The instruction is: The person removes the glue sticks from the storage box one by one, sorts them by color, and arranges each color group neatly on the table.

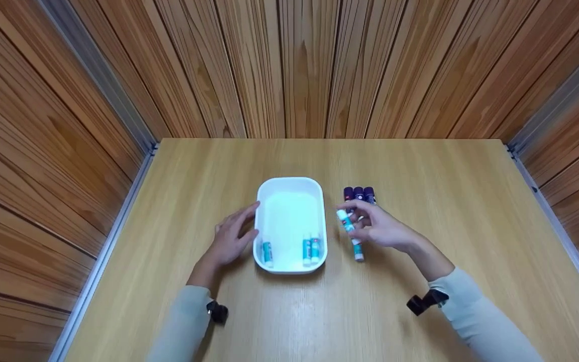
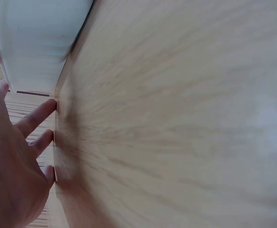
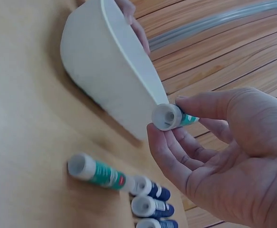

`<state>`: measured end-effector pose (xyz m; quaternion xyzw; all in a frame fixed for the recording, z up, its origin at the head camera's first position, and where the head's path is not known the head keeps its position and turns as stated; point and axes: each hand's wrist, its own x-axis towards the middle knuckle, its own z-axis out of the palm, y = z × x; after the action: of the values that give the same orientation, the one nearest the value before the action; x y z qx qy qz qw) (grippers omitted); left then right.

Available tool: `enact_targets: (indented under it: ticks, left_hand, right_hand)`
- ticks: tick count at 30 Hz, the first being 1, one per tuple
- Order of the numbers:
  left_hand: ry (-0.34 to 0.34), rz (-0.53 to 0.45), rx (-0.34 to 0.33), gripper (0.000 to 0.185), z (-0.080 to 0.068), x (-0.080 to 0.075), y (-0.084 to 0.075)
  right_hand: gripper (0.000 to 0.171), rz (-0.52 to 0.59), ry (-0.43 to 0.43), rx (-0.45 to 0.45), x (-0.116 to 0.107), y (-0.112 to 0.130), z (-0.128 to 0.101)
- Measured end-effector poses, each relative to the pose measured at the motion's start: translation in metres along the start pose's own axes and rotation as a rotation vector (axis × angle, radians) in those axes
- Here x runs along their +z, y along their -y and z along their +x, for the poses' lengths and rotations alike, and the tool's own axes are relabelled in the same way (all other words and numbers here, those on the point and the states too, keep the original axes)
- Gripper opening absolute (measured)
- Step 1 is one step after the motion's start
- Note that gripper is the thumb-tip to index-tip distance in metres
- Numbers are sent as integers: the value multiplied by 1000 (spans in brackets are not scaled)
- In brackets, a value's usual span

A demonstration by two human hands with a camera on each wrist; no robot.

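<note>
Beside the white tray (image 1: 289, 211), my right hand (image 1: 382, 229) pinches a teal-and-white glue stick (image 1: 346, 221) between thumb and fingertips, raised above the table. The right wrist view shows the hollow white end of that held glue stick (image 3: 167, 117) facing the camera. Below it a second teal glue stick (image 1: 358, 251) lies on the table. My left hand (image 1: 229, 239) is at the tray's left side, thumb and index fingertip at the rim, other fingers reaching down to the table. Inside the tray are three teal glue sticks: one at near left (image 1: 268, 254), two side by side at near right.
Three dark purple glue sticks (image 1: 359, 193) lie in a row right of the tray, partly hidden by the right hand. Wood-panel walls (image 1: 304, 70) with metal rails (image 1: 113, 241) bound the wooden table (image 1: 420, 166) at the back and sides.
</note>
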<state>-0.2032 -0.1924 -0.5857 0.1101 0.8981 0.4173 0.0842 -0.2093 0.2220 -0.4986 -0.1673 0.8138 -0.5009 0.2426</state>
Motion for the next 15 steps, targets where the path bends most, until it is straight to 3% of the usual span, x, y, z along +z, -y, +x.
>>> enact_targets:
  ticks: [15]
  left_hand:
    - [-7, -5, 7, 71, 0, 1, 0]
  right_hand:
    - [66, 84, -70, 117, -12, -19, -25]
